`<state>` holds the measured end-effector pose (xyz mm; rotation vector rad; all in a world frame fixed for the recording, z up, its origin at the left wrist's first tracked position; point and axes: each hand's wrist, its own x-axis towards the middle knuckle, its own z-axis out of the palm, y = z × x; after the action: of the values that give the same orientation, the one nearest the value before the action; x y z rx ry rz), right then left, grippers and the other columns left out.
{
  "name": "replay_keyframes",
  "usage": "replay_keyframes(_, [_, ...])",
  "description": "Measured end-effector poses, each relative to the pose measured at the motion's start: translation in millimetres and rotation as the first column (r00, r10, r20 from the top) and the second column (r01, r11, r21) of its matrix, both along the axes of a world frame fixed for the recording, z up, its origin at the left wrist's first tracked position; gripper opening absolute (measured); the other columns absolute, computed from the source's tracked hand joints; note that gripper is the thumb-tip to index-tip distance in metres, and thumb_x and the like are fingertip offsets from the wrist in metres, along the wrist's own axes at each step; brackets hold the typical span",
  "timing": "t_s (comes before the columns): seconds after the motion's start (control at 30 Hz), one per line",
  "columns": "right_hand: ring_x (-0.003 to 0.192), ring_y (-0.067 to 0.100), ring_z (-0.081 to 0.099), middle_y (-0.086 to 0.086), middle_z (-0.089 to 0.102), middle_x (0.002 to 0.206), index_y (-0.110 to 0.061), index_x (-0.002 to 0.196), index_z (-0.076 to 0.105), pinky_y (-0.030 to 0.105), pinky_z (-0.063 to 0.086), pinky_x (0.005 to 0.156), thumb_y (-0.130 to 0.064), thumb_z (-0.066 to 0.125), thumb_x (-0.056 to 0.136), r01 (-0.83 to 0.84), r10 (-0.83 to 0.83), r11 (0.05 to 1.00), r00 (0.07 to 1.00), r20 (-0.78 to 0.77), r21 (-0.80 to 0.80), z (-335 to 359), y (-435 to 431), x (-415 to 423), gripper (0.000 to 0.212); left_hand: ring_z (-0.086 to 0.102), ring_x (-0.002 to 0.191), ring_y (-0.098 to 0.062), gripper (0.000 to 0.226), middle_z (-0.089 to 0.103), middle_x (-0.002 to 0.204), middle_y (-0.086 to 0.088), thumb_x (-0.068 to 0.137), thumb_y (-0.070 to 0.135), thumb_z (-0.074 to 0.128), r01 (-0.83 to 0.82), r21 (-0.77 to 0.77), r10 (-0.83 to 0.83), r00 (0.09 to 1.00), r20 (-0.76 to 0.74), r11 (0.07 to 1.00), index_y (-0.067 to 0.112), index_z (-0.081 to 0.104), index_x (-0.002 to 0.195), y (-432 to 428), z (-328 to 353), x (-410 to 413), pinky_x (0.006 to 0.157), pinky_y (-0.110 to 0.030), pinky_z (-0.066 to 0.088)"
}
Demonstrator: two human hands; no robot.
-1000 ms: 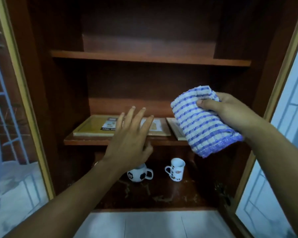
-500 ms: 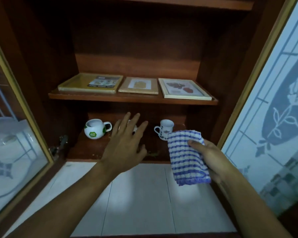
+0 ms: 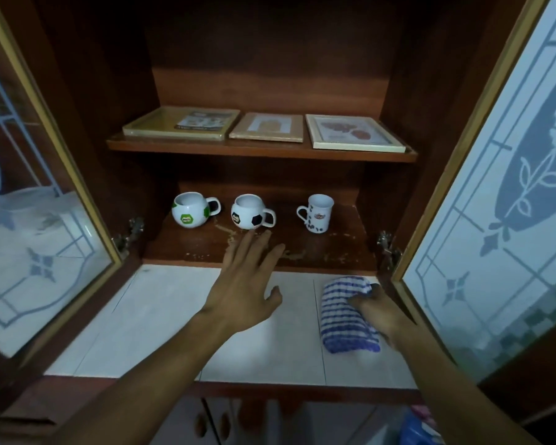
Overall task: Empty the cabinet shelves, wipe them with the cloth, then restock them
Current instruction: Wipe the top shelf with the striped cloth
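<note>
At the front edge of the lower shelf [image 3: 334, 248], fingers [image 3: 242, 252] of the left hand [image 3: 246, 287] lie straight and spread, holding nothing, aimed at the football mug [image 3: 250, 216], probably first out; the right hand [image 3: 382, 313] grips the striped cloth [image 3: 344, 316], resting on the tabletop [image 3: 161, 309] until wiping.

The left hand [image 3: 244, 284] reaches flat, fingers spread, over the lower shelf's [image 3: 334, 248] near edge, fingertips just short of the black-and-white football mug [image 3: 249, 211]. A green-and-white mug [image 3: 190, 210] stands to its left and a tall white mug [image 3: 318, 213] to its right. The right hand [image 3: 379, 313] grips the blue-striped cloth [image 3: 344, 319] on the tiled counter [image 3: 161, 309]. Three picture frames [image 3: 267, 127] lie flat on the upper shelf [image 3: 260, 150].
</note>
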<state>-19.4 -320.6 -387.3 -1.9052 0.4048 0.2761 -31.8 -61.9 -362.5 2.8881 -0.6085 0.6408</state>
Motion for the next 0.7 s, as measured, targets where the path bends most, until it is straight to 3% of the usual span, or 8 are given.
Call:
replay_keyframes(0.1, [0.105,0.024,0.058,0.008,0.057,0.119,-0.009,0.133,0.037,0.035,0.049,0.089,-0.011,0.066,0.089,0.019,-0.003,0.984,0.996,0.092,-0.175,-3,0,-4,0.052,0.025,0.145,-0.032,0.07,0.036,0.153,-0.011,0.08,0.044,0.05,-0.005,-0.013,0.005,1.0,-0.02,1.0,0.015,0.041,0.144,2,1,-6,0.114,-0.055,0.025])
replay_keyframes(0.2, [0.103,0.021,0.057,0.007,0.053,0.117,-0.008,0.124,0.038,0.031,0.047,0.083,-0.003,0.07,0.084,0.037,0.02,0.962,0.978,0.206,-0.269,-8,-1,-10,0.052,0.024,0.146,-0.031,0.071,0.034,0.154,-0.01,0.081,0.043,0.053,0.005,-0.023,-0.006,1.0,-0.03,1.0,0.015,0.041,0.145,4,3,-10,0.115,-0.053,0.024])
replay_keyframes(0.27, [0.111,0.027,0.057,0.011,0.051,0.125,-0.012,0.128,0.04,0.033,0.049,0.088,-0.002,0.07,0.083,0.012,0.082,0.94,0.963,0.259,-0.342,-14,-2,-14,0.055,0.022,0.146,-0.031,0.071,0.032,0.155,-0.009,0.081,0.044,0.053,0.004,-0.015,-0.005,0.999,-0.039,1.0,0.016,0.041,0.146,6,4,-12,0.116,-0.052,0.023])
replay_keyframes(0.37, [0.132,0.03,0.042,0.012,0.03,0.148,-0.012,0.143,0.039,0.032,0.035,0.107,-0.008,0.062,0.091,-0.1,0.224,0.872,0.952,0.209,-0.479,-14,0,-24,0.057,0.023,0.145,-0.031,0.071,0.035,0.153,-0.009,0.081,0.043,0.055,0.005,-0.012,-0.005,0.999,-0.042,1.0,0.016,0.041,0.145,7,6,-16,0.115,-0.052,0.024])
replay_keyframes(0.43, [0.138,0.026,0.035,0.01,0.016,0.157,-0.01,0.146,0.037,0.024,0.028,0.108,-0.013,0.057,0.096,-0.14,0.268,0.825,0.95,0.161,-0.547,-10,1,-29,0.054,0.024,0.144,-0.032,0.07,0.037,0.151,-0.01,0.08,0.041,0.056,0.008,-0.013,-0.008,0.999,-0.037,1.0,0.015,0.043,0.144,7,7,-18,0.115,-0.051,0.025])
replay_keyframes(0.6, [0.139,0.025,0.033,0.007,0.02,0.157,-0.014,0.148,0.033,0.029,0.031,0.111,-0.018,0.061,0.093,-0.113,0.315,0.795,0.917,0.246,-0.596,4,6,-33,0.062,0.03,0.142,-0.033,0.065,0.043,0.147,-0.01,0.081,0.039,0.055,0.019,0.0,-0.019,1.0,-0.019,1.0,0.014,0.048,0.14,10,11,-22,0.114,-0.051,0.026])
replay_keyframes(0.7, [0.146,0.02,0.021,-0.001,0.014,0.161,-0.024,0.152,0.026,0.032,0.022,0.117,-0.024,0.065,0.091,-0.092,0.365,0.788,0.866,0.341,-0.609,17,20,-40,0.072,0.033,0.141,-0.031,0.061,0.046,0.146,-0.009,0.082,0.039,0.054,0.03,0.01,-0.03,0.999,-0.015,0.999,0.014,0.05,0.138,13,11,-23,0.114,-0.049,0.025])
